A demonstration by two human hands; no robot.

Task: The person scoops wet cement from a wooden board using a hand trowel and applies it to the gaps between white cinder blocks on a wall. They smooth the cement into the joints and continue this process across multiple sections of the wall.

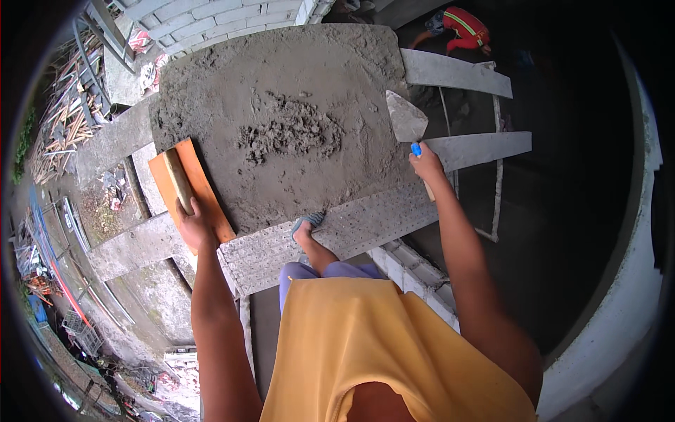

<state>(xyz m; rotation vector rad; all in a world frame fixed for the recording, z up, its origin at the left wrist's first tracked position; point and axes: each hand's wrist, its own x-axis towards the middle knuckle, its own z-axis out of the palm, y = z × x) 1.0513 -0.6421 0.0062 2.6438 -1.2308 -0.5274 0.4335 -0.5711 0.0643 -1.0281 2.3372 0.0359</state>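
Note:
My left hand is closed round the wooden handle of an orange plastering float, which lies over the left edge of a mortar-covered board. In my right hand is a pointed trowel with a blue collar on its handle; its grey-smeared blade points away from me, beyond the board's right edge. Between the two tools, a lumpy heap of wet mortar sits on the middle of the board. My foot in a sandal stands on the perforated metal plank along the board's near side.
Grey planks stick out to the right over a dark drop, where a person in red bends down. A block wall rises at the far side. Scrap wood lies at far left. A low block wall runs below the plank.

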